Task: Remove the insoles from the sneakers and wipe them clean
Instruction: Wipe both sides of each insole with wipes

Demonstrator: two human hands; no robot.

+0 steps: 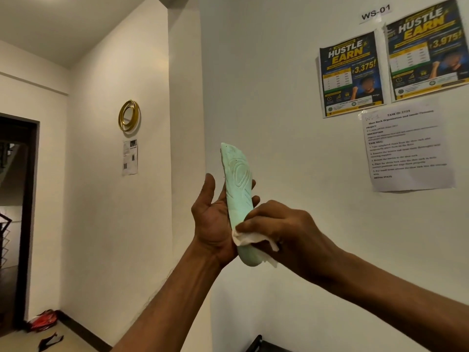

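Both forearms reach up from the bottom of the view and meet in the middle, raised in front of the wall. The right hand comes in from the right, knuckles up. Its fingers and thumb are curled over a crumpled white tissue, pressing it against the lower, heel end of the pale green insole. The left hand holds that insole upright, palm towards the camera and thumb raised free. Its fingers wrap behind the insole, and their tips show at its right edge.

To wipe well, I judge the left hand should brace the insole firmly while the tissue runs in long strokes from heel to toe. It should work into the moulded grooves, then do the other face.

Farther off, two posters and a printed sheet hang on the right wall. A gold ring ornament hangs on the left one.
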